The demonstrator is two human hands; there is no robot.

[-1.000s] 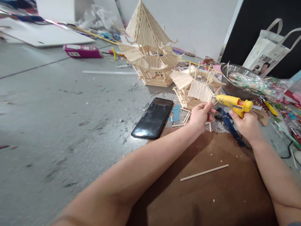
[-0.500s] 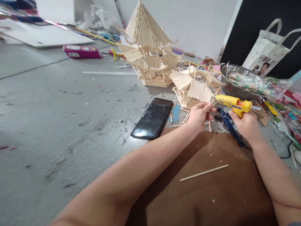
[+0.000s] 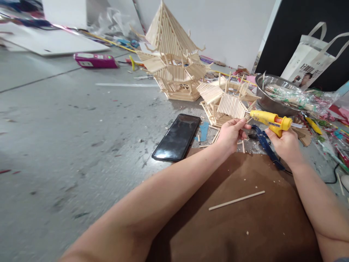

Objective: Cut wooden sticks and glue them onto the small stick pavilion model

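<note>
My right hand (image 3: pixel 287 145) grips a yellow glue gun (image 3: pixel 268 119) by its handle, with a clear glue stick out of its back end. Its nozzle points left, at the roof edge of a low wooden-stick model (image 3: pixel 231 104) with several upright posts. Just below the nozzle is my left hand (image 3: pixel 231 133), thumb and fingers pinched together. Whatever lies between those fingertips is too small to make out. Blue-handled pliers (image 3: pixel 265 147) lie between the hands. One loose wooden stick (image 3: pixel 236 200) rests on the brown cloth (image 3: pixel 218 233) in front of me.
A taller stick pagoda (image 3: pixel 174 72) stands behind the low model. Left of my left hand lies a black phone (image 3: pixel 176 137). A metal bowl (image 3: pixel 275 103) with bagged sticks stands at the right, near a white bag (image 3: pixel 308 62). A purple box-shaped thing (image 3: pixel 95 60) lies far left.
</note>
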